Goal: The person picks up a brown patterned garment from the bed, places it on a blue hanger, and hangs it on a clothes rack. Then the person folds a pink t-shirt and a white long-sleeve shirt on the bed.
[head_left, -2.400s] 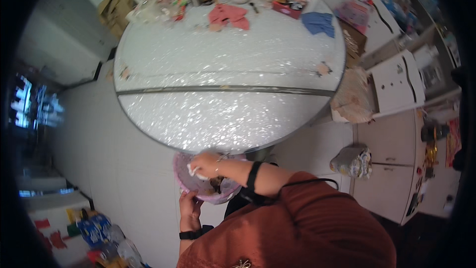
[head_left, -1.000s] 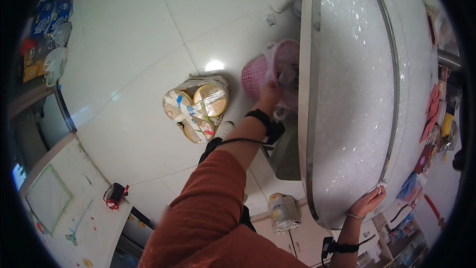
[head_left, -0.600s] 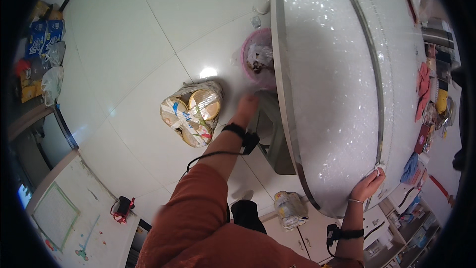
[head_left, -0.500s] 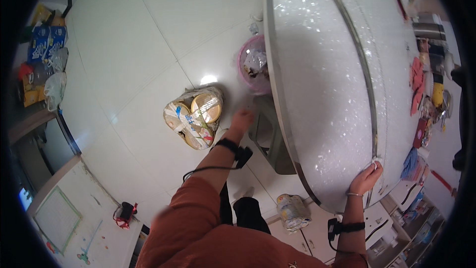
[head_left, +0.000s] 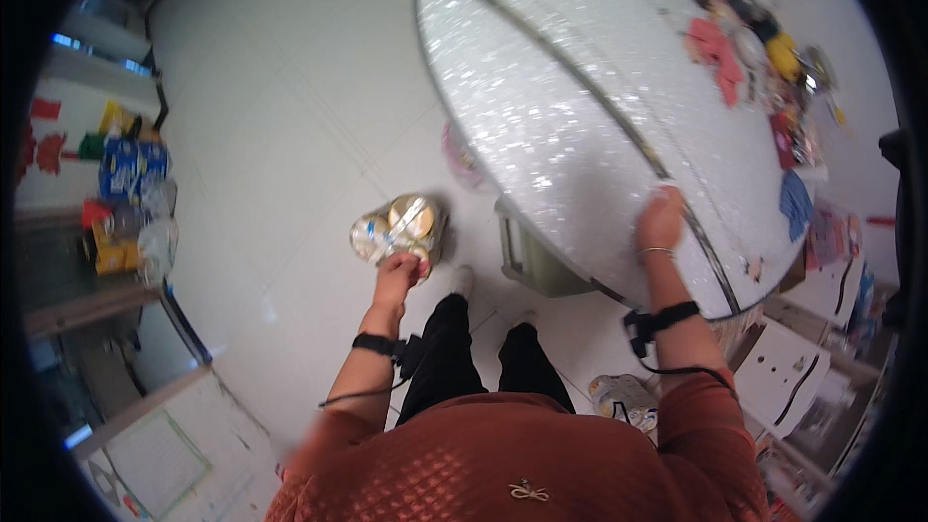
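My right hand presses on the table, closed around a small white wad, perhaps tissue or cloth. Its fingertips rest at the dark strip crossing the tabletop. The table is large and rounded, with a shiny, glittering clear cover. My left hand hangs away from the table with its fingers curled in; whether it holds anything is hidden. From above it overlaps a taped bundle of round tins standing on the floor; I cannot tell if they touch.
A grey-green stool stands partly under the table edge, beside a pink bin. Clutter with a pink cloth lines the table's far right. A wrapped bundle sits by my feet. Blue packages stand at the left.
My right hand has slid up and away along the strip with the white wad. My left hand has moved left and lower, toward the tins. The whole view has shifted and turned.
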The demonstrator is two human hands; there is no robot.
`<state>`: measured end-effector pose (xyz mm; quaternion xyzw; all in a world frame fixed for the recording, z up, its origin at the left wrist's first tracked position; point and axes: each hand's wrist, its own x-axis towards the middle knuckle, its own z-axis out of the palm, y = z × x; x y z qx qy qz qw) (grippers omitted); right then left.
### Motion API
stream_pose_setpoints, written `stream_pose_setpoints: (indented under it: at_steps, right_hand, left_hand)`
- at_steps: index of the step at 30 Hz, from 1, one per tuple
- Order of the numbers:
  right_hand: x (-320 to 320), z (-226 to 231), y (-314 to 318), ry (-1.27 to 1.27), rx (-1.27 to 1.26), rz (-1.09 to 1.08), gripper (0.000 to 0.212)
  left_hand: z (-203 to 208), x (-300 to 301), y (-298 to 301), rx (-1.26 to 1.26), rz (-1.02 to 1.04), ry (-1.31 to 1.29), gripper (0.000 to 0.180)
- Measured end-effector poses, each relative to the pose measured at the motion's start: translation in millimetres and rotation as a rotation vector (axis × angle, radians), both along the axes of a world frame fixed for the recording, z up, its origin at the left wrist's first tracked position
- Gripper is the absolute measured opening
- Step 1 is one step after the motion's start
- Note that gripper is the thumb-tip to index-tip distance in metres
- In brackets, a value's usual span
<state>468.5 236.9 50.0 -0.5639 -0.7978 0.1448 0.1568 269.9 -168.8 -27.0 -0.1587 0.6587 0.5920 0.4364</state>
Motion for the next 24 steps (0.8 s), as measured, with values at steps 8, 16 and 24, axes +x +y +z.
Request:
stream_pose_setpoints:
  at_steps: [8,16,24]
  right_hand:
    - [64.6,12.3,-96.3,0.111,-0.110,0.491,0.016]
    - [355.0,-21.3,3.2,0.301,-0.058,-0.255,0.012]
    - [287.4,98.2,-34.9,1.756,-1.071,-0.014,0.020]
  left_hand:
    - [97.4,68.0,81.5,0.125,-0.257,0.092,0.009]
    - [152.4,138.5,134.4,0.256,-0.513,0.062,0.012]
    - [236.9,199.9,216.1,0.375,-0.845,0.124,0.027]
